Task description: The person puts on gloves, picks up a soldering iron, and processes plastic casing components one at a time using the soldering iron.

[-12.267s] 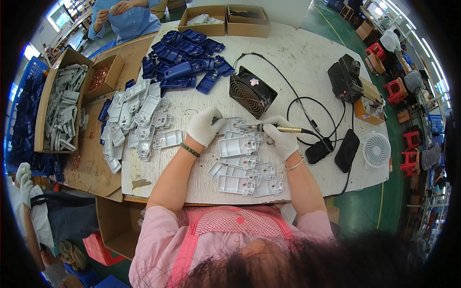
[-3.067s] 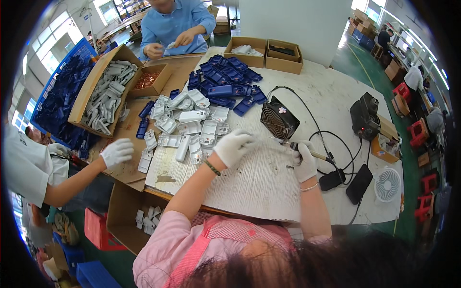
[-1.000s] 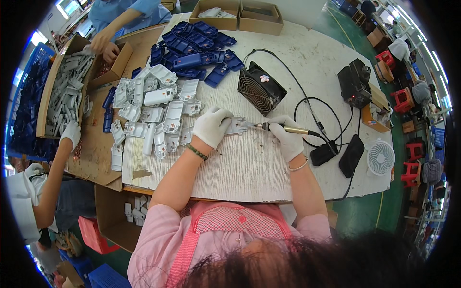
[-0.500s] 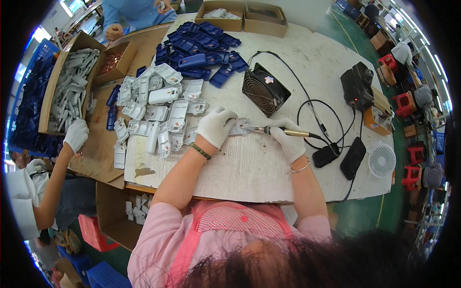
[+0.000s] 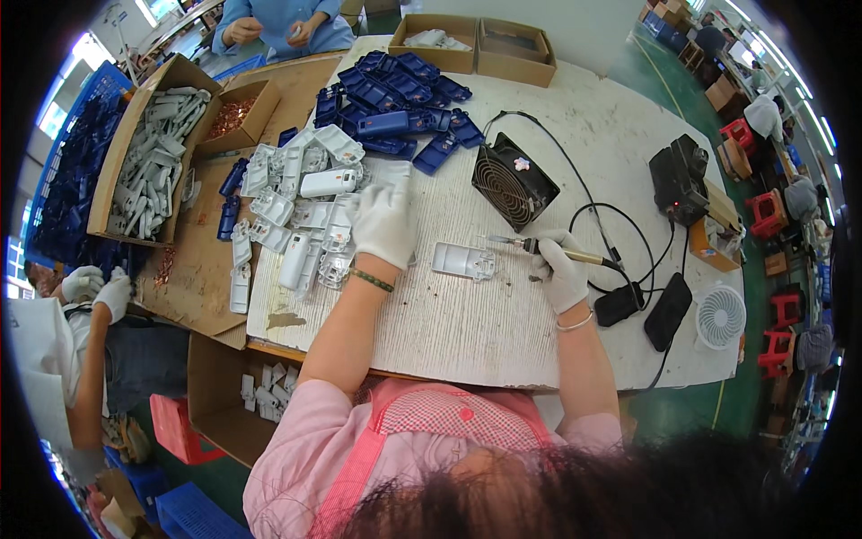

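In white gloves, my left hand (image 5: 383, 225) reaches over the right edge of a heap of pale grey plastic casings (image 5: 314, 216). Its fingertips are hidden against the parts, so I cannot tell whether it grips one. My right hand (image 5: 561, 272) is closed round a soldering iron (image 5: 582, 257), its metal tip pointing left. Just below and left of that tip, a single open grey casing (image 5: 464, 261) lies flat on the white tabletop (image 5: 431, 332), touched by neither hand.
Blue casings (image 5: 386, 103) are heaped at the back. A black fan (image 5: 515, 182) stands right of centre, near a black soldering station (image 5: 680, 178) and looping cables. Cartons of grey parts (image 5: 162, 166) and copper-coloured pieces (image 5: 238, 119) stand left. Two co-workers' hands show left and at the back.
My left hand has let go of the casing and moved left onto the heap. The soldering iron has drawn slightly away from the casing, which stays on the table.
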